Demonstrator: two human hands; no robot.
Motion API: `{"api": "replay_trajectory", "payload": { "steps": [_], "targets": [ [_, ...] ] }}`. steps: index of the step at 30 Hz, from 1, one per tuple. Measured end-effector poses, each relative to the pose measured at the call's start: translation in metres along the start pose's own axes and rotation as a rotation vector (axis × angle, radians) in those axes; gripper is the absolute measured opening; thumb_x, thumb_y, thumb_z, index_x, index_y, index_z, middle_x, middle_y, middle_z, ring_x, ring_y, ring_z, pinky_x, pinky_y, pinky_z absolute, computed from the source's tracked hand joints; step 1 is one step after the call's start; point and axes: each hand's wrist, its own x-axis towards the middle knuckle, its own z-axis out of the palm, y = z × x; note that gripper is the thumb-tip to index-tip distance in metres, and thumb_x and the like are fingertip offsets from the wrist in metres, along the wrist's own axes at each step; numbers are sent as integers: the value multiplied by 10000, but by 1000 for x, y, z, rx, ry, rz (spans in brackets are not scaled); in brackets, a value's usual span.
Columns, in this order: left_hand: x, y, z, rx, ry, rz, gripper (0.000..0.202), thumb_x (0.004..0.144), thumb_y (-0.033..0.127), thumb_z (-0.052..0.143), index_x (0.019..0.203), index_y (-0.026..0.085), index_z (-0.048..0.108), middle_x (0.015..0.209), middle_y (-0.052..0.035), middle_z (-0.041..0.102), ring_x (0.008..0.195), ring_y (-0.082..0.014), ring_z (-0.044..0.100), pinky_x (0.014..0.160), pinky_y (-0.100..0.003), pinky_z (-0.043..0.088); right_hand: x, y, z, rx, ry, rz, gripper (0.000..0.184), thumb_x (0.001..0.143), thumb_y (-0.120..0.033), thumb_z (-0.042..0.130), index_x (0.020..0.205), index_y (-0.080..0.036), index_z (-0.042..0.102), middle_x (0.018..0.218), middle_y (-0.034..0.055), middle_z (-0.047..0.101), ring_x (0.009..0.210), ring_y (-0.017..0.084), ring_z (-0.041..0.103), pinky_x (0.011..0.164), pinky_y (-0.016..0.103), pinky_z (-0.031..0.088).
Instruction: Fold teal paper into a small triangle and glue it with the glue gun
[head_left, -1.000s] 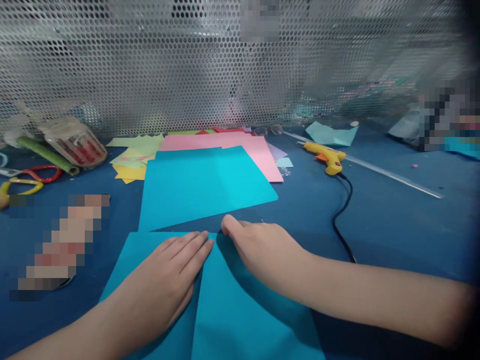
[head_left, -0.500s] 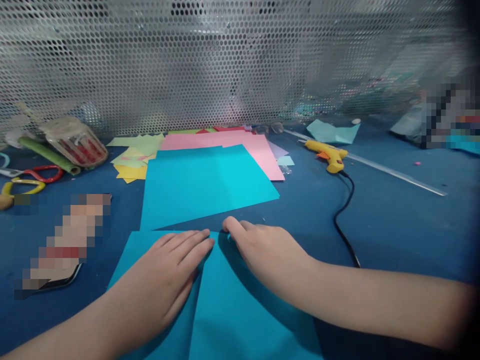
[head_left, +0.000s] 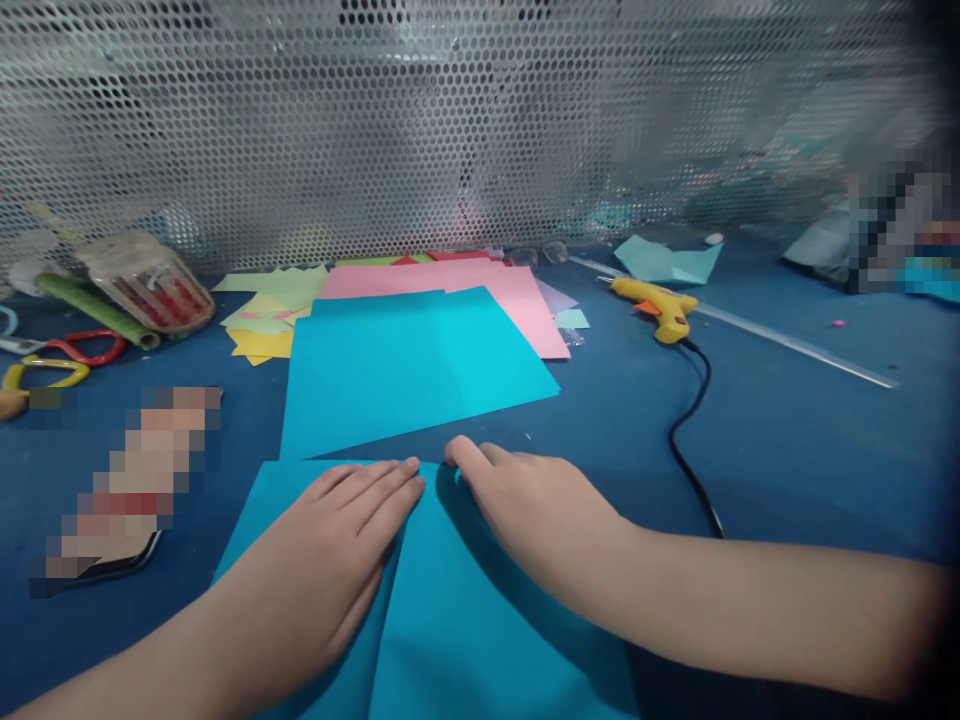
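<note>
A bright blue sheet of paper [head_left: 480, 620] lies in front of me at the bottom of the head view, with a crease or overlapping edge running down it. My left hand [head_left: 352, 540] rests flat on its left part, fingers stretched together towards the top edge. At that same edge, just right of the crease, my right hand [head_left: 525, 500] has its fingers curled over the paper; the thumb is hidden. Beyond both hands lies more blue paper [head_left: 420, 360], on top of a pink sheet [head_left: 435, 278].
A yellow glue gun [head_left: 660, 310] with a black cord lies right, by a clear stick [head_left: 795, 342]. At left are a blurred-out phone-like object [head_left: 127, 490], scissors [head_left: 86, 347], a green roll [head_left: 97, 310] and a jar [head_left: 157, 285]. Behind stands a perforated metal panel [head_left: 390, 130].
Very little differs. My left hand and the lower part of the crease have shifted slightly left; my right hand keeps its place at the top edge.
</note>
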Motion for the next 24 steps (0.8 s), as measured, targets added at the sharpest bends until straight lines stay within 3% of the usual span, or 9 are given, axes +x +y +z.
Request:
{"api": "replay_trajectory", "payload": {
  "steps": [14, 20, 24],
  "targets": [
    [-5, -1, 3, -42, -19, -11, 516, 960, 159, 376, 1476, 165, 390, 1509, -88, 442, 1325, -280, 501, 1002, -479, 525, 0, -1, -2, 20, -24, 17, 430, 829, 41, 470, 1196, -183, 479, 967, 74, 682, 755, 200, 691, 445, 278, 184],
    [-3, 0, 2, -134, 30, -84, 485, 971, 195, 386, 1454, 162, 407, 1446, -88, 534, 1274, -254, 556, 1002, -435, 529, 0, 0, -1, 16, -21, 20, 394, 838, 25, 481, 1172, -185, 484, 951, 73, 679, 757, 195, 687, 443, 282, 173],
    [0, 1, 0, -76, 21, -48, 464, 973, 191, 367, 1430, 149, 440, 1456, -92, 518, 1278, -268, 552, 974, -463, 549, 0, 0, -2, 13, -43, 19, 437, 827, 34, 477, 1202, -190, 482, 971, 73, 677, 761, 203, 688, 440, 280, 175]
  ]
}}
